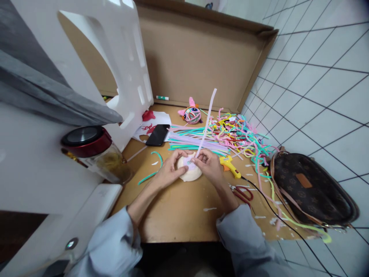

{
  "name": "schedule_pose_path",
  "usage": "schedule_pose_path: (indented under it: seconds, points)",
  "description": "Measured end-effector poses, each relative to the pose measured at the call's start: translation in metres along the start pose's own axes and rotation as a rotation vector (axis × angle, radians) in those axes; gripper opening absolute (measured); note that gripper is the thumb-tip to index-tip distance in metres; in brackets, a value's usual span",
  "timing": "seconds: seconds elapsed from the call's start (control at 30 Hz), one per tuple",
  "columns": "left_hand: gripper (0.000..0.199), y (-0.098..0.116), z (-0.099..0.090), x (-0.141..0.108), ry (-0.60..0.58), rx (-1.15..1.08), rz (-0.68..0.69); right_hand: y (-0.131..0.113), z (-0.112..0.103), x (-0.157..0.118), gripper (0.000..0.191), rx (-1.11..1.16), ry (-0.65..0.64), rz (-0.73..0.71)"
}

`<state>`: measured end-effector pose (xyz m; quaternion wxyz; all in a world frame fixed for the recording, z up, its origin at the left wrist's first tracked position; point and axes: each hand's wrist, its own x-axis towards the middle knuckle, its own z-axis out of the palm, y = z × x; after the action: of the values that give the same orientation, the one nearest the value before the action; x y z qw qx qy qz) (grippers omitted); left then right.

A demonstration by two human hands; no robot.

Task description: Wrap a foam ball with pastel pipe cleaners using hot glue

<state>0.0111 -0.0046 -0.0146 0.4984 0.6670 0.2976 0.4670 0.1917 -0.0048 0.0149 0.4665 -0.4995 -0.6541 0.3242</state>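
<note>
Between my hands is a round cream-coloured piece (192, 176) with a pale lilac patch on its upper face. My left hand (173, 167) grips its left side, the thumb lying on the lilac part. My right hand (211, 164) pinches a pale lilac pipe cleaner (207, 121) close to its lower end, at the round piece's right side. The strip's long free end rises up and away. A yellow glue gun (230, 165) lies just right of my right hand. Below it rest red-handled scissors (244, 193), partly behind my right forearm.
Straight pipe cleaners (187, 139) lie behind my hands, with a tangled pile (239, 134) to their right. A decorated ball with eyes (192, 114), a phone (158, 134), a glass bottle (98, 154) and a brown bag (313, 188) stand around. The glue gun's cord (276, 209) runs right.
</note>
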Motion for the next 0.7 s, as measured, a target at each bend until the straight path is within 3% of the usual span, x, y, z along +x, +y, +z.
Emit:
schedule_pose_path:
  seconds: [0.5,0.7]
  points:
    - [0.026,-0.0023,0.0049,0.0013,0.065,-0.031,-0.007,-0.0041,-0.0001,-0.0012,0.021,0.006,-0.004,0.019]
    - [0.024,0.0000,0.0062,-0.0004,0.080,0.091,0.026,0.0008,-0.0009,0.0005,0.023,0.019,0.009,0.034]
